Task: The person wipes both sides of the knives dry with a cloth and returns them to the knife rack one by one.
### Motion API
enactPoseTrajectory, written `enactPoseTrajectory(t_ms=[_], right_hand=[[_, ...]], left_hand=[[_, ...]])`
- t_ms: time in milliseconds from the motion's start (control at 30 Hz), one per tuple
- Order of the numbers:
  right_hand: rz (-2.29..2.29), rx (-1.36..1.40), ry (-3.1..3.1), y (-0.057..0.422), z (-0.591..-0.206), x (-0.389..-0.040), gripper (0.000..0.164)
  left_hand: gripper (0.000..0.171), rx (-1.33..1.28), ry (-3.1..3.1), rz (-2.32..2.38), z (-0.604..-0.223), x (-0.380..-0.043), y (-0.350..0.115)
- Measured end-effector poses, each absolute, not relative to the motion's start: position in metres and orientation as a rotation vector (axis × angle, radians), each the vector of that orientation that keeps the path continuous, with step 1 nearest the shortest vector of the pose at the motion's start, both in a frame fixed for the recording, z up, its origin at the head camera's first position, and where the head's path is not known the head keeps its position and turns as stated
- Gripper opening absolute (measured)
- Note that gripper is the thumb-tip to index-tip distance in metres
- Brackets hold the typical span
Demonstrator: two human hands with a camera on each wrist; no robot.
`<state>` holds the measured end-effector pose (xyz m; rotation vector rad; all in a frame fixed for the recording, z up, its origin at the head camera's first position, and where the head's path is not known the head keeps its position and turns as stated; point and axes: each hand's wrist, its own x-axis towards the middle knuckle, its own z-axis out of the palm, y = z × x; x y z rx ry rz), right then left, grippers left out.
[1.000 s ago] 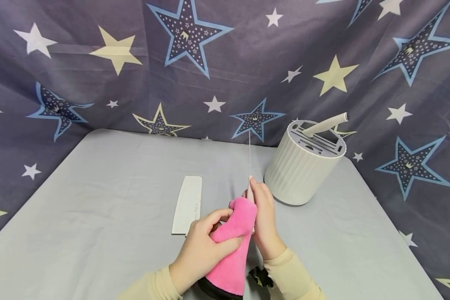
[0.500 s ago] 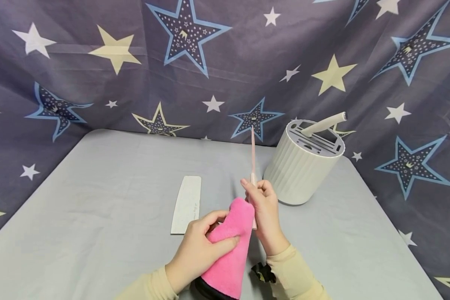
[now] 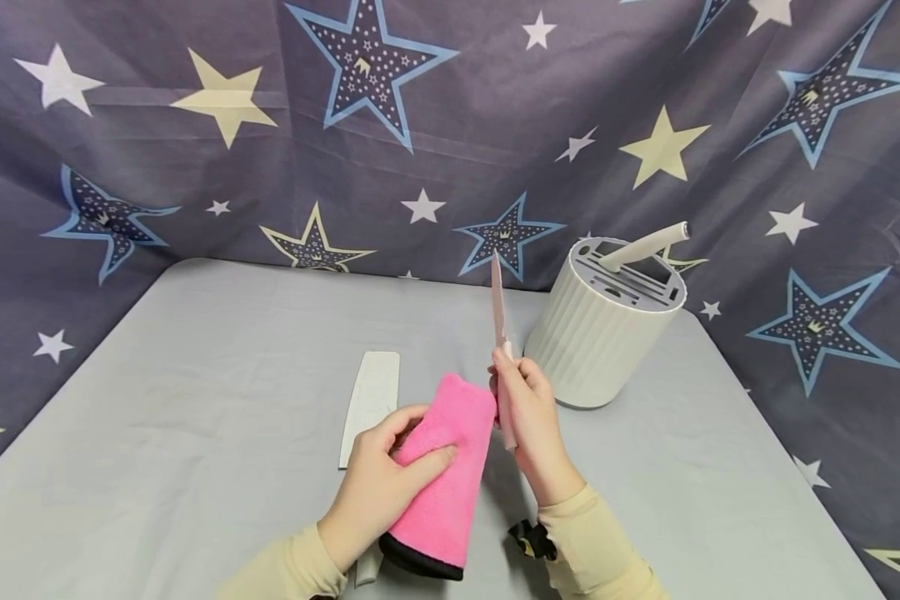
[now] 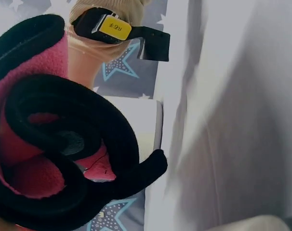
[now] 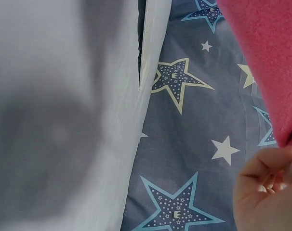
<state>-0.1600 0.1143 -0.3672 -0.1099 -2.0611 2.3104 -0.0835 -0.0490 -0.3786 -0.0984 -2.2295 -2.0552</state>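
A folded pink cloth (image 3: 450,475) with a black border is gripped in my left hand (image 3: 382,483), thumb across its front. In the left wrist view the cloth's black edge (image 4: 122,130) shows in rolled layers. My right hand (image 3: 536,425) holds a kitchen knife (image 3: 498,304) by its pale handle, the pinkish blade pointing up and away. The cloth's upper corner sits close to the knife handle; whether they touch I cannot tell. On the table left of the cloth lies a cleaver (image 3: 371,387) with a whitish blade, its handle partly hidden under my left hand and the cloth.
A ribbed white knife block (image 3: 603,342) stands at the back right, one pale knife handle (image 3: 645,247) slanting out of its slotted top. The grey-covered table (image 3: 217,400) ends at a star-patterned curtain (image 3: 450,167). A black strap (image 3: 532,540) hangs at my right wrist.
The knife has turned from edge-on to showing its blade's side, with my right fingers changing grip on the handle. The cloth and my left hand have shifted slightly left, away from the blade.
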Motion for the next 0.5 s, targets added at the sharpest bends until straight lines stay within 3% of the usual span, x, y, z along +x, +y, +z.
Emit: enactPoseTrajectory(t_ms=[300,500], right_hand=[[2.337,-0.104,-2.145,0.1138,-0.3692,-0.1584,0.034],[2.304,-0.087,-2.205,0.1122,-0.3695,-0.1566,0.03]], left_hand=[[0.037,-0.049,-2.203,-2.047,-0.3775,-0.0857,-0.0542],[0.037,-0.011,-2.186,-2.056,-0.3771,-0.087,-0.0568]])
